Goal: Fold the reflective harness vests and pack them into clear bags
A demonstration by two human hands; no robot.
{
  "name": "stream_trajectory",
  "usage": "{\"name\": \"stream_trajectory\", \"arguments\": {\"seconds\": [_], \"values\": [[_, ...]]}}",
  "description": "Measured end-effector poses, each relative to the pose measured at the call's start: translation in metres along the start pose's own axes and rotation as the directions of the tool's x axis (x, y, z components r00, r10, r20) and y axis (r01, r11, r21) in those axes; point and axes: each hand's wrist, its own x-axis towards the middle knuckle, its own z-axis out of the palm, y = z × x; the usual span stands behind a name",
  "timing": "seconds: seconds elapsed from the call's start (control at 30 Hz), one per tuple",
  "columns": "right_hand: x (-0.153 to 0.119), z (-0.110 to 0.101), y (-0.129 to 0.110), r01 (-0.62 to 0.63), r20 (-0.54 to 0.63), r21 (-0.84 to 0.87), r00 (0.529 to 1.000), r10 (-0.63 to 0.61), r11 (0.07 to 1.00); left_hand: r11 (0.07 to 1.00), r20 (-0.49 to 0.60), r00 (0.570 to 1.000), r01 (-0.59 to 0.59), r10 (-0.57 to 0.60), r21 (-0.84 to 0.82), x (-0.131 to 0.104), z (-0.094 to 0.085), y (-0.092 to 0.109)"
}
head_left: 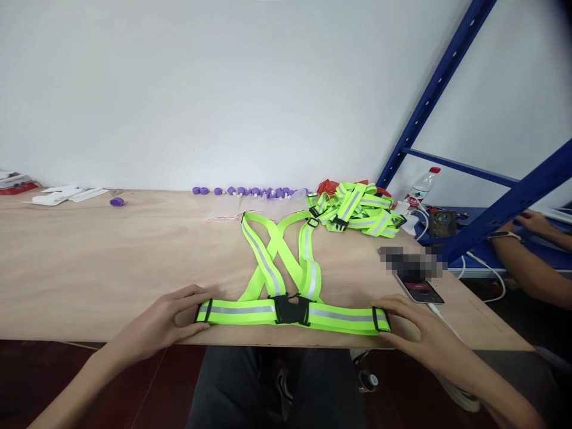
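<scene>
A neon-yellow reflective vest (263,253), made of straps with grey stripes, lies on the table in front of me. Its shoulder straps cross, and its waist belt runs straight along the front edge with a black buckle (292,310) fastened in the middle. My left hand (167,317) pinches the belt's left end at a black slider (204,311). At the other end, my right hand (411,325) has its thumb and fingers closed round the belt by the second slider (381,320).
More reflective straps (357,208) are heaped at the back right. Purple rolled items (268,192) and clear plastic bags (223,208) line the wall. A phone (419,289) with a cable lies right. Beyond the blue rack post (500,208) are another person's arms (531,262).
</scene>
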Motion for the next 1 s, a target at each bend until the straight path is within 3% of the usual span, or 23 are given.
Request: {"name": "stream_trajectory", "arguments": {"seconds": [0.13,0.27,0.37,0.63,0.83,1.0], "values": [[0.004,-0.013,-0.004,0.031,0.044,-0.067,0.999,-0.028,0.997,0.994,0.023,1.0,-0.024,0.021,0.11,0.006,-0.021,-0.002],[0.011,-0.027,-0.004,0.071,0.011,-0.123,0.997,-0.07,0.99,0.981,0.0,0.999,-0.039,0.04,0.187,0.017,-0.042,-0.005],[0.017,-0.032,-0.002,0.082,0.004,-0.176,0.997,-0.083,0.981,0.978,0.021,0.999,-0.042,0.038,0.204,0.024,-0.047,-0.008],[0.0,-0.003,0.023,0.101,0.118,-0.262,0.99,-0.072,0.96,0.992,0.128,0.992,-0.031,0.015,0.122,0.001,-0.015,-0.026],[-0.008,0.014,0.025,0.169,0.088,-0.283,0.985,-0.149,0.944,0.997,0.059,0.998,-0.004,0.0,0.078,-0.014,0.0,-0.03],[-0.012,0.017,0.025,0.181,0.047,-0.312,0.984,-0.174,0.933,0.98,-0.023,0.999,-0.038,0.043,0.195,-0.02,0.005,-0.031]]}}
